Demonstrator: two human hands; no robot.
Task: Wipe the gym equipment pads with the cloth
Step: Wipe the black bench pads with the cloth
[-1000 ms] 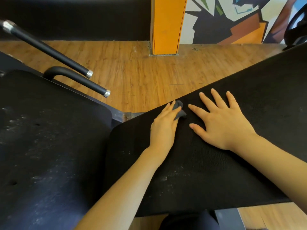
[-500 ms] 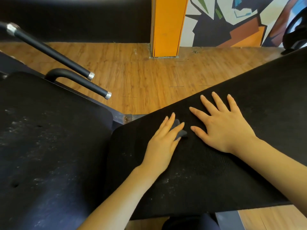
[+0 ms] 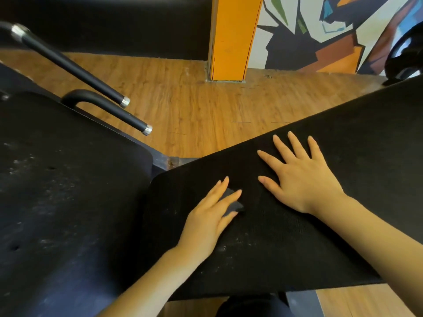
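Dust and pale specks mark the wide black seat pad (image 3: 64,202) that fills the left of the view, with a few small holes in its surface. Behind it, two black handle bars (image 3: 91,88) with silver end caps slant from upper left down toward the middle, over the wooden floor (image 3: 183,106).

Next to the right lies the long black bench pad (image 3: 297,236); its long axis runs from its rounded near-left corner, just beside the seat pad, up and away toward the upper right edge of the view. Pale specks sit on its near-left part.

On that near-left part the left hand (image 3: 210,216) lies palm down, fingers straight and a little spread, pointing up and to the right. It presses the cloth (image 3: 232,203), a small dark grey piece, flat onto the bench pad; only a folded corner of the cloth shows between and beside the fingers, and how far it reaches under the palm cannot be told.

To the right, apart from the cloth, the right hand (image 3: 302,177) rests flat on the same pad, fingers straight and fanned wide, holding nothing.

Farther back stand an orange pillar (image 3: 233,37) and, right of it, a wall painted with angular coloured shapes (image 3: 332,35). No readable writing shows anywhere.
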